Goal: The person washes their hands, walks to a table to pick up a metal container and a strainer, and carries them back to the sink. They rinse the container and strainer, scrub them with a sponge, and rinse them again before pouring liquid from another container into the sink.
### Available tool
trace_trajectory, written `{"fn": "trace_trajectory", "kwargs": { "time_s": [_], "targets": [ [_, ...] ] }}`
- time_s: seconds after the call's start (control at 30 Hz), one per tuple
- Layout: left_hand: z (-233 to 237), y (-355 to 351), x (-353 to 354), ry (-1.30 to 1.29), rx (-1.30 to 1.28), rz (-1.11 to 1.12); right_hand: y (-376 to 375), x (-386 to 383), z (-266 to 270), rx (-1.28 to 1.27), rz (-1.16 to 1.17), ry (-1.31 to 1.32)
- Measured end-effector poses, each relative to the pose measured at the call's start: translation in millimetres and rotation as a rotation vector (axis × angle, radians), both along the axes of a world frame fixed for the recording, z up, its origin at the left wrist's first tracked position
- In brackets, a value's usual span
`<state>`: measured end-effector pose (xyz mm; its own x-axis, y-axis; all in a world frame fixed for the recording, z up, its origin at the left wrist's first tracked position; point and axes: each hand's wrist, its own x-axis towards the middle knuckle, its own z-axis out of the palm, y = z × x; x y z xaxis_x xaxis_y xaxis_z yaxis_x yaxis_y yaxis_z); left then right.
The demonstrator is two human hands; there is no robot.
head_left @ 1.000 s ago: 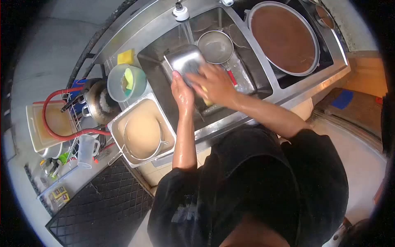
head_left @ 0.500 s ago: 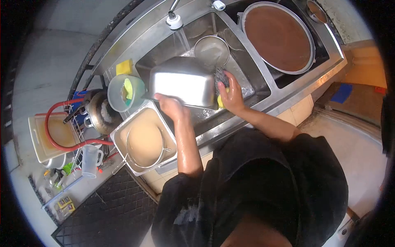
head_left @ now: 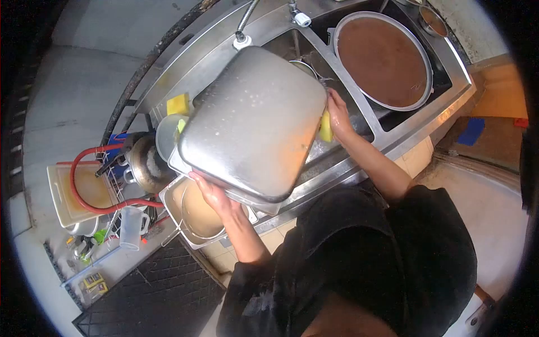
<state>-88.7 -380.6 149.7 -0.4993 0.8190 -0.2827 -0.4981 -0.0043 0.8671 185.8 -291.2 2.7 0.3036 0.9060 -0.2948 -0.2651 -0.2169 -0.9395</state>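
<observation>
Pan: a deep metal pan [head_left: 252, 121], held base up above the sink [head_left: 365, 115] and reaching past the sink's left edge.
Direction: its broad base faces up toward the viewer, tilted; the slightly longer axis runs diagonally, from the near left to the far right.
Finish: smooth, brushed silver, with rounded corners, small pale spots and an orange sheen near the right edge.
Left hand: the left hand [head_left: 216, 196] is clamped on the pan's near-left rim.
Right hand: the right hand [head_left: 339, 117] grips the pan's right side, a soft yellow sponge [head_left: 325, 126] between palm and metal.
Hands: well apart, on different sides of the pan.
Left of sink: on the steel surface [head_left: 160, 73], a yellow block [head_left: 178, 104] near a round, translucent tub [head_left: 166, 137].
Near-left corner: a rectangular container [head_left: 165, 197] of cloudy tan liquid, with a round wire-rimmed strainer [head_left: 183, 209] inside, partly hidden by the pan.
Right: a large round tray [head_left: 384, 62], pale-rimmed, filled with flat, matte brown, over a black recess.
</observation>
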Motion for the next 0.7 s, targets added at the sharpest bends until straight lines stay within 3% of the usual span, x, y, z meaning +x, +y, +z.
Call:
{"fn": "trace_trajectory", "kwargs": {
  "time_s": [0.03,0.1,0.17,0.23,0.3,0.37,0.47,0.53,0.57,0.63,0.7],
  "targets": [
    [-2,2,0,-0.002,0.002,0.011,-10,-5,41,-0.015,-0.056,0.027],
    [-7,7,5,0.006,0.035,0.048,-31,-17,65,0.010,0.004,-0.048],
    [0,9,20,-0.024,0.012,0.024,-52,-33,75,0.140,0.019,-0.378],
    [-1,8,28,-0.067,0.036,-0.014,-58,-19,54,0.152,0.020,-0.394],
    [-7,9,45,-0.104,0.002,-0.063,-60,2,53,-0.117,0.019,-0.117],
    [-21,10,63,-0.112,-0.102,-0.083,-55,24,52,-0.066,-0.153,-0.082],
    [-64,21,69,-0.158,-0.113,-0.190,-49,76,53,-0.079,-0.173,-0.224],
    [-84,33,86,-0.203,-0.170,-0.260,-48,103,64,0.188,-0.153,-0.337],
    [-93,41,101,-0.154,-0.205,-0.270,-52,108,76,0.179,-0.166,-0.350],
    [-129,57,121,-0.283,-0.220,-0.336,-52,114,96,0.316,-0.019,-0.900],
    [-162,71,141,-0.260,-0.226,-0.422,-60,90,100,0.327,0.209,-0.949]
  ]
}}
